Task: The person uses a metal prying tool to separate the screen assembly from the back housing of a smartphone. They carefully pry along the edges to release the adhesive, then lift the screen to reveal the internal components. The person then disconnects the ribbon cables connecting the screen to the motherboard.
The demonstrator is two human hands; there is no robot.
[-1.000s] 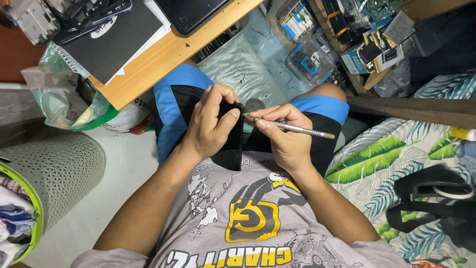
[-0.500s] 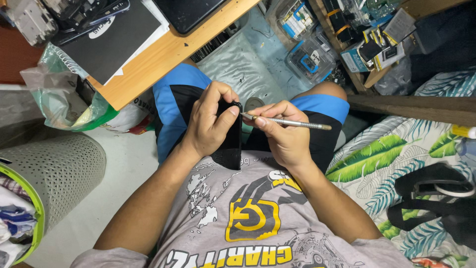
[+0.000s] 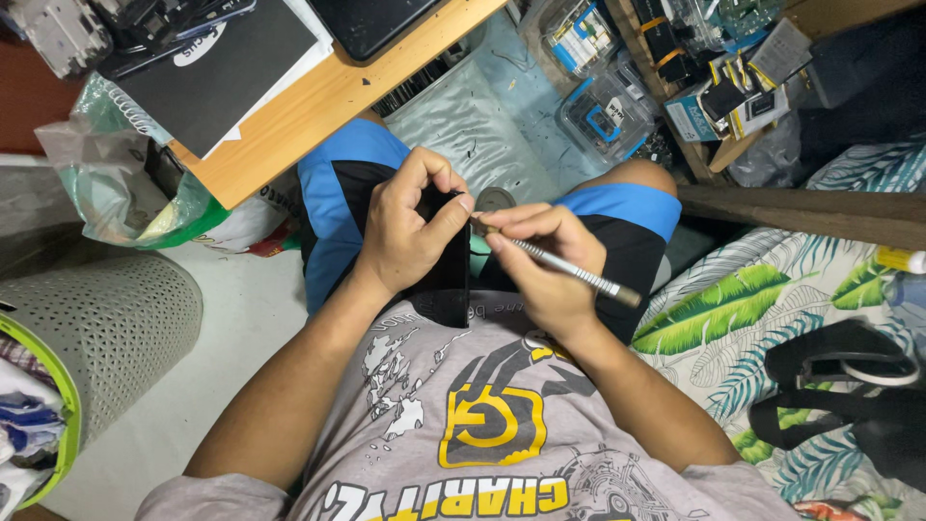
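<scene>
My left hand [image 3: 405, 227] grips a black phone [image 3: 449, 280] upright over my lap, fingers wrapped round its upper end. My right hand [image 3: 545, 265] pinches a thin silver screwdriver [image 3: 569, 270], its tip touching the phone's top edge beside my left thumb. The tool's handle points down to the right over my right thigh. Both hands sit close together above my blue and black shorts [image 3: 338, 193].
A wooden desk [image 3: 318, 96] with a black notebook and devices stands at upper left. Clear plastic boxes of small parts [image 3: 608, 106] lie on the floor ahead. A grey perforated basket [image 3: 96, 328] is at left, a leaf-print bedsheet [image 3: 752, 309] with a black bag at right.
The screwdriver's handle has swung a little downward, and my right hand has shifted slightly. My left hand keeps the same grip on the phone.
</scene>
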